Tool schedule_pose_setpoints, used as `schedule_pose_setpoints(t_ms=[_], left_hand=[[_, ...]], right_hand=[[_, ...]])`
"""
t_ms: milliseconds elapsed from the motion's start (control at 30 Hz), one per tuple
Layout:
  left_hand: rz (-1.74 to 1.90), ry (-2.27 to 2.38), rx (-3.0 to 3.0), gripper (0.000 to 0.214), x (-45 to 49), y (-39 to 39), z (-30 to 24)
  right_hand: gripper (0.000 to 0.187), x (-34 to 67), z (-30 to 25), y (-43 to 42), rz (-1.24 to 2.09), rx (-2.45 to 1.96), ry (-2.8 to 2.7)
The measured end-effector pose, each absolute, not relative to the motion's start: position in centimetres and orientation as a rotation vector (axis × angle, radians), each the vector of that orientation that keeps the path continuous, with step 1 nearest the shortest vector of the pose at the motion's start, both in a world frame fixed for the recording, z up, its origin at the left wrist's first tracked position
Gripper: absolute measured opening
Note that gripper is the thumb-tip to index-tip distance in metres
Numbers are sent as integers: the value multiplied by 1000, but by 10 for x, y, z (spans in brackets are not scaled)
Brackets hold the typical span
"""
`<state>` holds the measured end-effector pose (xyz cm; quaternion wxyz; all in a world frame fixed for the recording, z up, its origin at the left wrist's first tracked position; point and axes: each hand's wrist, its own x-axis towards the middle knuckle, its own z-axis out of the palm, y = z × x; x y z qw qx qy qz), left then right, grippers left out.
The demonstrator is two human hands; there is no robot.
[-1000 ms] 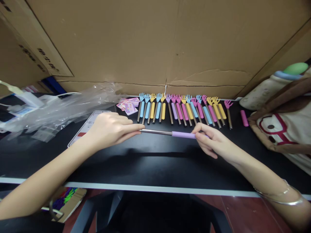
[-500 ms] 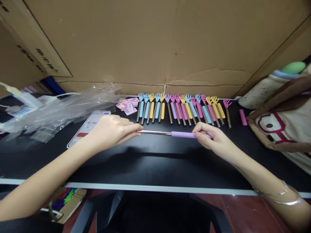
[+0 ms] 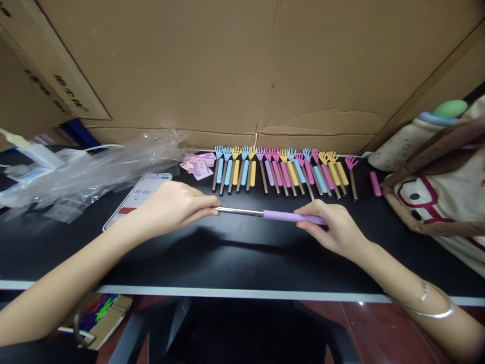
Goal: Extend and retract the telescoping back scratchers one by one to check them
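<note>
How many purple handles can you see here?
2: one purple handle in the right hand, another purple handle lying toward the back of the black table. More could be hidden.
</note>
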<state>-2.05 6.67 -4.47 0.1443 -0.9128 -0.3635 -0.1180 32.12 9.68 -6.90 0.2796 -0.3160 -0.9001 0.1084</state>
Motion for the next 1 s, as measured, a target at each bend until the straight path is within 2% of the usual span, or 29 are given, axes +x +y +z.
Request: schedule_pose_setpoints(t_ms=[200, 433, 633, 867, 1000], left_hand=[[-331, -1062, -2675, 43, -19, 66, -43], [-367, -1006, -2578, 39, -20, 65, -43], [-383, -982, -2512, 37, -18, 63, -42], [-323, -954, -2458, 39, -14, 60, -41], [-333, -907, -2470, 38, -12, 61, -42]], right_hand=[[18, 319, -71, 96, 181, -801, -2411], [18, 317, -73, 98, 427, -870, -2376], [25, 314, -71, 98, 778, -905, -2283], [35, 311, -76, 97, 1469, -903, -2041], [34, 310, -78, 98, 1600, -920, -1995]])
